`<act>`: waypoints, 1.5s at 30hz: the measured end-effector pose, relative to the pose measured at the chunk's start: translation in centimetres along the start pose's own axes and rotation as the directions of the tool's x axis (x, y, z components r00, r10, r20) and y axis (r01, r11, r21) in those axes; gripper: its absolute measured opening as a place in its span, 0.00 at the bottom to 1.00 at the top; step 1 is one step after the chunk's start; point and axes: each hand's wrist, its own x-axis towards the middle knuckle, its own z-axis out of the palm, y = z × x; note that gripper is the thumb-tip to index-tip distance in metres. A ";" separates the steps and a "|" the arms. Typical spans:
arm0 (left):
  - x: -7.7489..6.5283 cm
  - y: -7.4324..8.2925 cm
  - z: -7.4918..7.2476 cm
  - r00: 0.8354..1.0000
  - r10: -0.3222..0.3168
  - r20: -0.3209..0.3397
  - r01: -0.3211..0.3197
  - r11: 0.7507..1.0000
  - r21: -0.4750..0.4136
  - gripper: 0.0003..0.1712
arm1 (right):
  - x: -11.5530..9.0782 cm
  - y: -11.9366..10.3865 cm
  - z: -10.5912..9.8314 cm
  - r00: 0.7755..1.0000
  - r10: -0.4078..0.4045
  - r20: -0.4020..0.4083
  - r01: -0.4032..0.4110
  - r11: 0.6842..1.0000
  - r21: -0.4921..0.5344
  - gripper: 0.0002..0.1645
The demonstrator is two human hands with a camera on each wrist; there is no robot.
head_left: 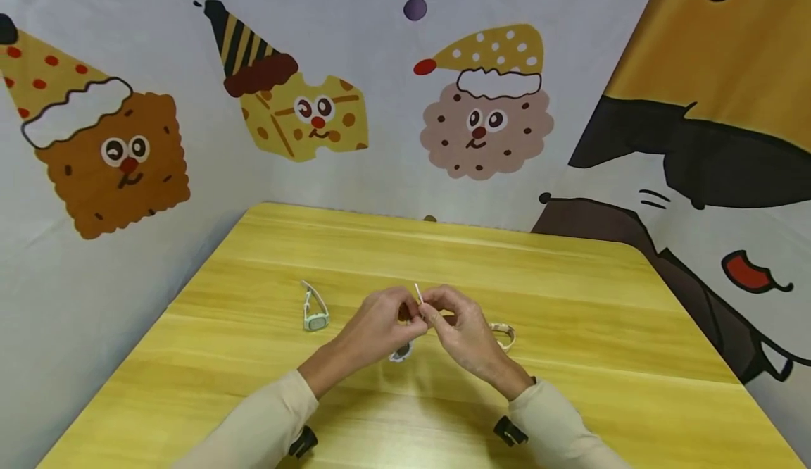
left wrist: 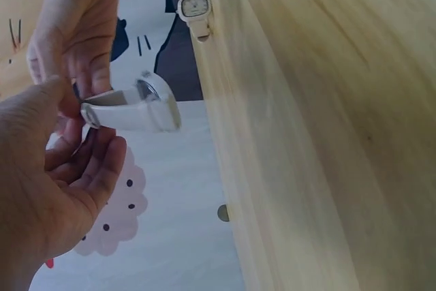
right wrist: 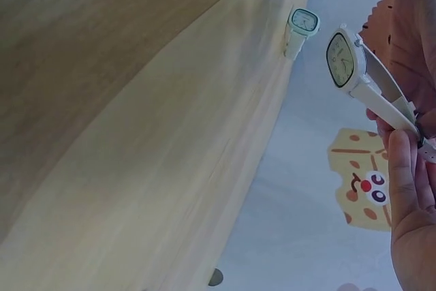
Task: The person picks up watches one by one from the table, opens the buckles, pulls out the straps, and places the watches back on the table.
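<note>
Between my hands hangs a white wristwatch [right wrist: 340,60], its squarish dial at the low end and the strap bent into a loop. My left hand [head_left: 388,324] pinches the strap near the buckle. With thumb and forefinger my right hand [head_left: 461,328] grips the strap end, whose tip sticks up past the fingers in the head view. The fingers partly hide the buckle. In the left wrist view the watch's side and strap loop [left wrist: 122,114] show beyond the left fingertips. Both hands are close together above the wooden table [head_left: 405,413].
A mint-green watch [head_left: 316,322] stands on the table left of my hands, its strap pointing away. Just beyond my right hand rests a cream watch [head_left: 505,335], partly covered by that hand. A cartoon-printed cloth [head_left: 380,187] hangs behind the table's far edge.
</note>
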 end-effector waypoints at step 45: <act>-1.1 -1.2 -1.3 0.991 0.018 -0.131 -0.057 0.953 -0.299 0.05 | -0.5 0.8 0.5 0.999 0.033 0.034 -0.034 0.998 0.050 0.21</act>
